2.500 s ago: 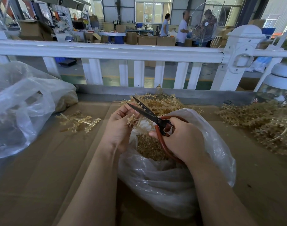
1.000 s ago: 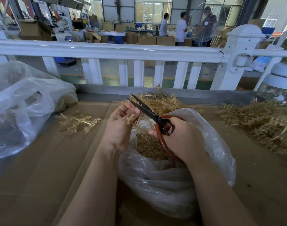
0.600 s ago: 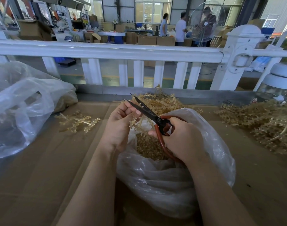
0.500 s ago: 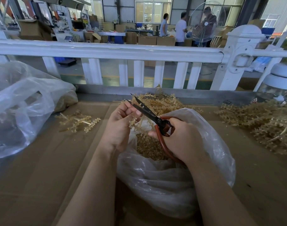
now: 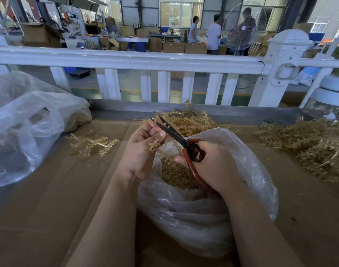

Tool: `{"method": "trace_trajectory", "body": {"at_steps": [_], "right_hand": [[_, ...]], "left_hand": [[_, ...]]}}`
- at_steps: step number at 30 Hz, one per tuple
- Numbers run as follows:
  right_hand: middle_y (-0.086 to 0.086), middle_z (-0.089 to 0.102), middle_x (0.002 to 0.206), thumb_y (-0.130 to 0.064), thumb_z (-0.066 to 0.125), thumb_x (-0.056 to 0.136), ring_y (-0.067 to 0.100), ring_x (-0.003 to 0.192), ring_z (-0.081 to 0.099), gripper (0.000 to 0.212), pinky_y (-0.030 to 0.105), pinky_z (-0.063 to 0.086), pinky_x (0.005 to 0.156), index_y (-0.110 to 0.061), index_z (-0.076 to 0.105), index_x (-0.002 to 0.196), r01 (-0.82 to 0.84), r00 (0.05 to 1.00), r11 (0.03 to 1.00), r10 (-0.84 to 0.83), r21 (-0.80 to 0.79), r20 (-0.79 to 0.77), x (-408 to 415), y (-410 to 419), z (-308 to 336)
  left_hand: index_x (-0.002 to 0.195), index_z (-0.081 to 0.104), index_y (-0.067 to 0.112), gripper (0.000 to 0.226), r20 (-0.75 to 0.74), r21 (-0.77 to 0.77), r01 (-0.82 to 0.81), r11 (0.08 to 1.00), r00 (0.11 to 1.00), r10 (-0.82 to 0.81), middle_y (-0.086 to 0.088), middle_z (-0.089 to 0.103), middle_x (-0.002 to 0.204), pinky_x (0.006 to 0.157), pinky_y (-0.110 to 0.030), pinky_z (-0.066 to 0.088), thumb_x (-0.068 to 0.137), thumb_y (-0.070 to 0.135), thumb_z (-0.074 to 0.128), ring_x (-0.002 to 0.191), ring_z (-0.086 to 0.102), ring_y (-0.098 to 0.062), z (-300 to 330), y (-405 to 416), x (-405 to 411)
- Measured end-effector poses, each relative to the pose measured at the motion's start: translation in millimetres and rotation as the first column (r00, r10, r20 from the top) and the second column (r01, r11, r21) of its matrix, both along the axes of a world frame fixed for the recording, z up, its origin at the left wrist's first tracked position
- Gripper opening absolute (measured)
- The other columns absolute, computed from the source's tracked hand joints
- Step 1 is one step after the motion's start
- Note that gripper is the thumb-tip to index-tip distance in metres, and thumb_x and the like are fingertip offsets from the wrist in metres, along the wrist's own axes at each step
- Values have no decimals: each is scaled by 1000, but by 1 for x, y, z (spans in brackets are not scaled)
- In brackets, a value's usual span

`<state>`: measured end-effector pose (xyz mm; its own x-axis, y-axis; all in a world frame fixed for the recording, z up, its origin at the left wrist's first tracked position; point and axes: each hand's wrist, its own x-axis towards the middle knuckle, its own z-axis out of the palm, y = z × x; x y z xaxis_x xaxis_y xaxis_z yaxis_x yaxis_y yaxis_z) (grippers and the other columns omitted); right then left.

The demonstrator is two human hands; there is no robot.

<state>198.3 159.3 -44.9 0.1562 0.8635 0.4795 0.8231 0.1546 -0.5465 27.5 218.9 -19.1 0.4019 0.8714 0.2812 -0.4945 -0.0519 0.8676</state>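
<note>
Both busy: right fingers (image 5: 210, 148) grip scissors (image 5: 177, 136) pointing away-left (slightly open), left fingers (image 5: 155, 131) pinch sprig (image 5: 154, 145).

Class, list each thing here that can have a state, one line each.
Scissors: blades parted, held in right hand.
Left hand: pinching a plastic sprig.
Middle bag: mouth open, part filled with cut pieces.
Left bag: slumped, crumpled.

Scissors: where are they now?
Head view, centre: the scissors are in the right hand, over the open bag, blades angled up-left beside the left hand holding a sprig.
</note>
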Motion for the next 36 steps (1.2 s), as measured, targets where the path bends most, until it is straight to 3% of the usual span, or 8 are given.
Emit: {"method": "trace_trajectory", "body": {"at_steps": [6, 15, 17, 22, 27, 30, 36], "right_hand": [[-32, 57, 75, -102, 31, 61, -17, 72, 52, 88, 5, 38, 64, -36, 71, 104, 12, 1000, 1000, -12, -9, 9, 1, 0, 0], [-36, 55, 75, -98, 40, 61, -19, 76, 55, 85, 5, 42, 65, -36, 72, 109, -13, 999, 1000, 12, -16, -45, -1, -1, 4], [-36, 55, 72, -96, 42, 62, -20, 73, 54, 83, 3, 40, 63, -35, 72, 110, -3, 1000, 1000, 3, 4, -31, -1, -2, 5], [-17, 71, 82, -91, 42, 66, -4, 69, 58, 83, 5, 42, 64, -27, 75, 106, 34, 999, 998, -35, 60, 15, -1, -4, 6], [-26, 57, 71, -87, 46, 69, -3, 67, 57, 74, 5, 43, 64, -24, 75, 97, 52, 998, 995, -54, 89, 25, -2, -5, 6], [-28, 53, 70, -87, 46, 68, -8, 64, 53, 76, 1, 39, 62, -25, 75, 100, 53, 998, 994, -55, 95, 20, -3, -5, 7], [-25, 58, 76, -90, 42, 69, -4, 70, 55, 77, 7, 41, 64, -28, 72, 102, 68, 995, 994, -74, 86, 69, 0, -5, 6]], "left_hand": [[116, 49, 0, 38, -19, -4, 13, 1000, 1000, -13, -12, 58, 88, 85, -35, 46, 81, 1, 64, 81, 58, -20, 1, -1, -1], [119, 49, 0, 34, -36, -16, -3, 1000, 999, 2, -8, 60, 91, 96, -38, 42, 86, 0, 59, 88, 57, -19, 2, 0, -2], [116, 52, -1, 33, -39, -17, -20, 1000, 999, 20, -8, 62, 92, 93, -35, 44, 84, 2, 58, 87, 59, -19, 2, -1, -1], [97, 59, -1, 20, -54, 6, -78, 997, 995, 78, -16, 57, 94, 88, -36, 42, 80, 10, 62, 88, 48, -28, 1, -1, 0], [85, 59, 0, 3, -69, 45, -150, 988, 986, 153, -15, 55, 86, 77, -28, 46, 87, 2, 59, 77, 49, -24, 0, 1, 0], [78, 62, 5, 16, -82, 84, -200, 976, 975, 207, -12, 57, 77, 73, -27, 46, 91, -2, 56, 70, 51, -19, -1, 2, 1], [89, 63, -8, 7, -106, 153, -227, 962, 964, 244, -4, 62, 69, 65, -17, 47, 91, -4, 58, 63, 55, -8, -4, 4, 4]]}}
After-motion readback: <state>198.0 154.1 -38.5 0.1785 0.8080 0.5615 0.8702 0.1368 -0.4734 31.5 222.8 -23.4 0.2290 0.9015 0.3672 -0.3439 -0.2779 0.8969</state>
